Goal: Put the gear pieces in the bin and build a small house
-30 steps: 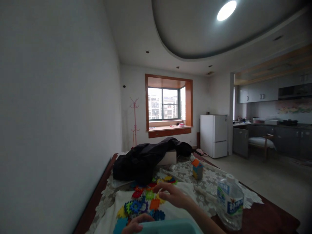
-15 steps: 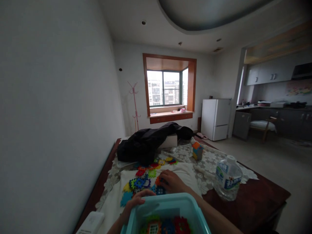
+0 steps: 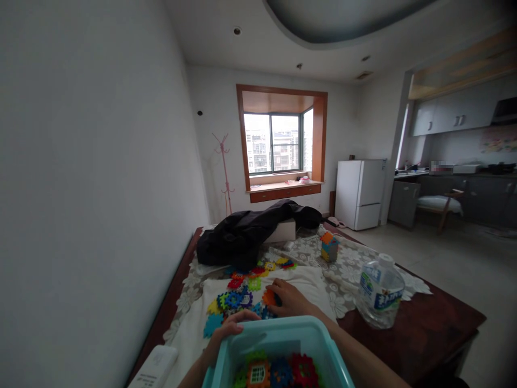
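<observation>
A turquoise plastic bin (image 3: 278,337) sits at the near edge of the table with several coloured gear-shaped pieces (image 3: 278,373) inside. My left hand (image 3: 228,334) grips the bin's far left rim, fingers curled over it. My right hand (image 3: 288,299) reaches past the bin to a spread of coloured gear pieces (image 3: 236,299) on a white cloth (image 3: 311,283), its fingers closed on an orange piece (image 3: 268,297).
A large water bottle (image 3: 379,293) stands right of the cloth. A small block house (image 3: 329,247) stands farther back, a black jacket (image 3: 250,231) over a white box behind the pieces. A white device (image 3: 155,366) lies near left. The wall runs along the left.
The view has tilted down, so the bin and its contents came into sight. My right hand went from spread over the pieces to closed on the orange piece.
</observation>
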{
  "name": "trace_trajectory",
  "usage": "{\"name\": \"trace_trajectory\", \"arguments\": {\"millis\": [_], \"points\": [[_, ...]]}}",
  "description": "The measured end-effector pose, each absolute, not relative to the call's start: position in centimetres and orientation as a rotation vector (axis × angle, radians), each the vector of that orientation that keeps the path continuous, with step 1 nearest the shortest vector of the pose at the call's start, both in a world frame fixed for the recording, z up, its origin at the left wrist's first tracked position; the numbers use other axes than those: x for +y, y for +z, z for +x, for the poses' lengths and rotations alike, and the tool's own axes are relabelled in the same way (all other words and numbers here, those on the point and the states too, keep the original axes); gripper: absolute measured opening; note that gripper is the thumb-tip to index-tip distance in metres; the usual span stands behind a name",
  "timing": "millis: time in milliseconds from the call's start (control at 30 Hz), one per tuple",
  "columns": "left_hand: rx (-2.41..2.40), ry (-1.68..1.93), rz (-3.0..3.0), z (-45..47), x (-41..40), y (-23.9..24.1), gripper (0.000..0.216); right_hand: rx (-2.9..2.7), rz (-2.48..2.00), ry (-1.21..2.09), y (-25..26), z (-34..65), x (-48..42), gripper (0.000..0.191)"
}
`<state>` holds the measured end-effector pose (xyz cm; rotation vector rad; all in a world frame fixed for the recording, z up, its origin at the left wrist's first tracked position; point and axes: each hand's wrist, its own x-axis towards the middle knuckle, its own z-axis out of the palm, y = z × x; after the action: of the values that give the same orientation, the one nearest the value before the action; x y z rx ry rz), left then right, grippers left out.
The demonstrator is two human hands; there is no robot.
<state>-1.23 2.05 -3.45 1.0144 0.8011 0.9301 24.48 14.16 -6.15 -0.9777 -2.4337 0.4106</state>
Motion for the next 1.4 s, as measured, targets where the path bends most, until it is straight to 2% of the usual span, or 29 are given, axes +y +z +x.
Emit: {"name": "trace_trajectory", "arguments": {"millis": [67,133,333,367,467,533,667,800,967,1067,1167,1200,1300,1400], "points": [[0.814,0.933,1.007,-1.4,2.0,-3.6,0.047,-2.404,-1.034,0.410,-6.2,24.4,14.1,0.040],[0.822,0.931,1.010,-1.4,2.1,-3.6,0.047,-2.377,-1.079,0.417,-6.3,24.4,14.1,0.038],[0.820,0.916,1.045,-1.0,1.8,-2.7,0.054,-2.289,-1.061,0.513,-6.2,24.6,14.0,0.068],[0.819,0.918,1.053,-0.9,1.7,-2.4,0.053,-2.262,-1.057,0.541,-6.2,24.7,14.2,0.066],[0.815,0.913,1.070,-0.6,1.2,-1.5,0.051,-2.106,-1.040,0.674,-6.1,24.9,15.1,0.043],[0.819,0.908,1.077,-0.4,1.0,-1.1,0.050,-1.954,-0.996,0.837,-5.5,25.3,15.8,0.052],[0.801,0.919,1.083,-0.3,1.1,-1.1,0.050,-1.819,-0.765,1.170,-2.2,26.6,15.7,0.079],[0.776,0.936,1.069,-0.1,1.1,-1.4,0.048,-2.053,-0.497,1.212,3.7,27.8,11.9,0.091],[0.763,0.960,1.016,0.0,0.7,-1.2,0.046,-2.530,-0.363,1.137,9.0,27.4,7.7,0.079],[0.753,0.930,1.026,-0.2,0.9,-1.4,0.048,-2.412,-0.396,1.125,7.4,26.6,9.1,0.058],[0.750,0.929,1.087,-0.5,1.5,-2.0,0.051,-2.312,-0.632,0.942,2.7,26.1,12.3,0.038],[0.755,0.928,1.105,-0.6,1.7,-2.2,0.051,-2.369,-0.678,0.880,1.0,26.0,13.3,0.042],[0.784,0.913,1.113,-0.8,1.9,-2.6,0.051,-2.636,-0.759,0.793,-3.3,25.8,14.9,0.071],[0.817,0.923,1.084,-0.7,1.4,-2.2,0.051,-2.738,-0.778,0.687,-4.7,26.0,15.0,0.073]]}}
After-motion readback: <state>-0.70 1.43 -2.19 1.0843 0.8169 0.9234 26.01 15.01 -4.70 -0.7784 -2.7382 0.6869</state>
